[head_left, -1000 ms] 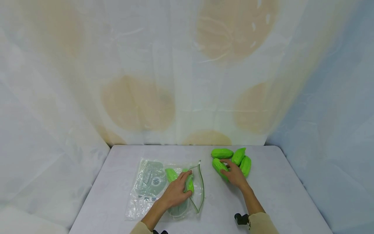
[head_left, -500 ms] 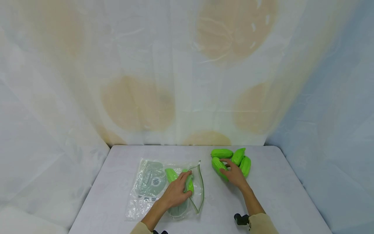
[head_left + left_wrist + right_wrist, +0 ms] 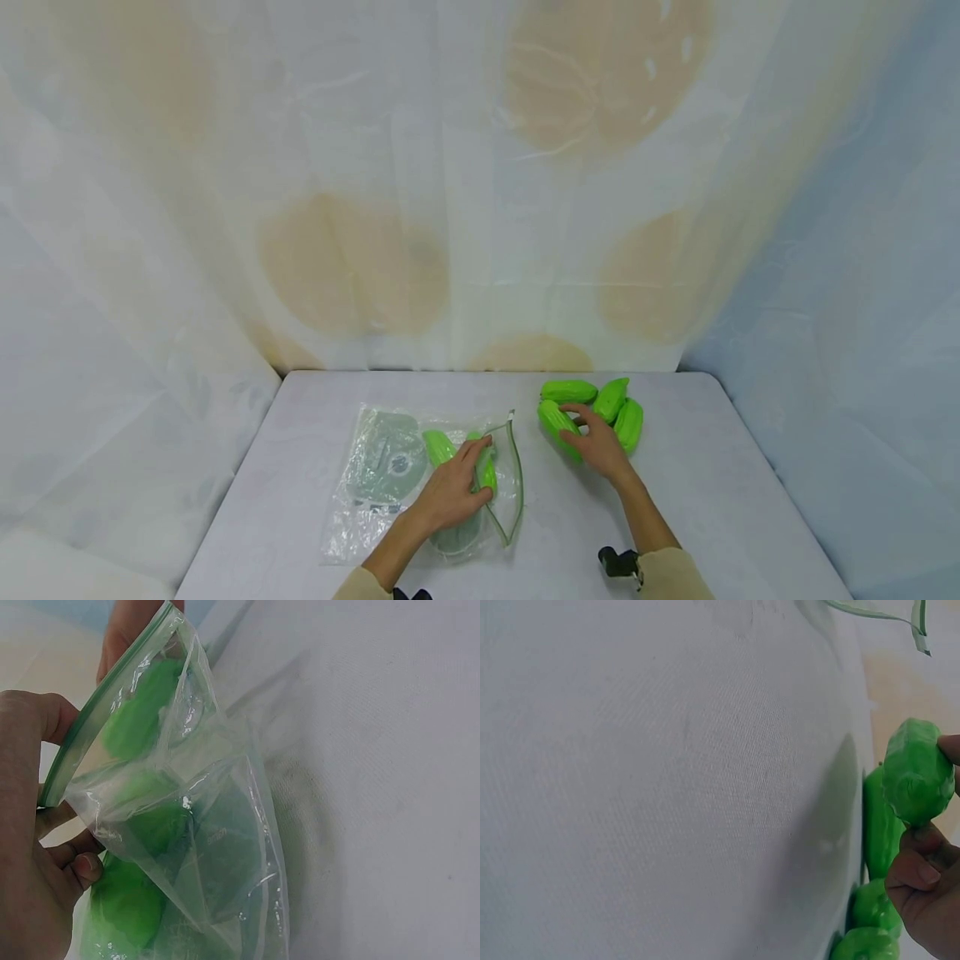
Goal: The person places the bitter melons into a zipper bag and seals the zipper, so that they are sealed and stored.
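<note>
A clear zip bag (image 3: 341, 533) with a green seal lies on the table, its mouth spread towards the right. Green ribbed gourds (image 3: 438, 447) show through its plastic. My left hand (image 3: 448, 492) grips the bag near the mouth; in the left wrist view its thumb (image 3: 58, 716) touches the seal strip and curled fingers sit under the plastic. On the right, my right hand (image 3: 602, 446) pinches another ribbed gourd (image 3: 557, 425) between thumb and fingers. The right wrist view shows this held gourd (image 3: 916, 772) raised off the table.
Several more green gourds (image 3: 567, 392) lie in a cluster at the back right, beside and behind my right hand. The pale table (image 3: 720, 500) is bounded by a hanging patterned sheet (image 3: 480, 250) at the back and sides. Part of the bag lies flat and wrinkled on the left.
My right hand has moved slightly left and away from me with the gourd, opening a small gap from the others. The left hand and bag stay in place.
</note>
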Available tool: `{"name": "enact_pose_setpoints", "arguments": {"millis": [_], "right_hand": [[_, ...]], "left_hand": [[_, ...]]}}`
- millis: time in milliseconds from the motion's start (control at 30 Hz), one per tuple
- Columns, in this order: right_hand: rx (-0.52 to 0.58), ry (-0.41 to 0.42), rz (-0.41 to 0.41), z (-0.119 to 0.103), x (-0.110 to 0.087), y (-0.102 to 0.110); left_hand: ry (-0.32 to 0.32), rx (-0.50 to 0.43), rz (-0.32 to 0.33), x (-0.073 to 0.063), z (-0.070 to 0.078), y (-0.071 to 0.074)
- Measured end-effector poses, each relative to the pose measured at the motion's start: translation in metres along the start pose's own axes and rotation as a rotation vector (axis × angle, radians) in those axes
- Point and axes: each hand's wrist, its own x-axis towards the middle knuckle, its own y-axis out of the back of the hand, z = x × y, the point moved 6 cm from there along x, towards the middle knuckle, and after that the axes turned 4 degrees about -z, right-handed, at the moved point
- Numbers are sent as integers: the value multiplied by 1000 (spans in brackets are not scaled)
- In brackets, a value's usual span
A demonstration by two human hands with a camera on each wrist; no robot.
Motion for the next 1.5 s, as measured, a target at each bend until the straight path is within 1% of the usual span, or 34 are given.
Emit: {"name": "enact_pose_setpoints", "arguments": {"millis": [233, 467, 700, 1200, 1333, 1500], "right_hand": [[-12, 9, 8, -5, -2, -2], [-4, 13, -2, -12, -6, -2], [7, 54, -9, -23, -9, -3], [47, 68, -40, -27, -17, -6], [44, 82, -53, -28, -20, -8], [29, 78, -99, -26, -21, -13]], "left_hand": [[8, -5, -10, 0, 2, 2], [14, -3, -16, 1, 0, 0], [18, 6, -20, 3, -3, -1], [25, 2, -19, 2, -1, -1], [27, -1, -20, 2, -1, 0], [20, -2, -16, 2, 1, 2]]}}
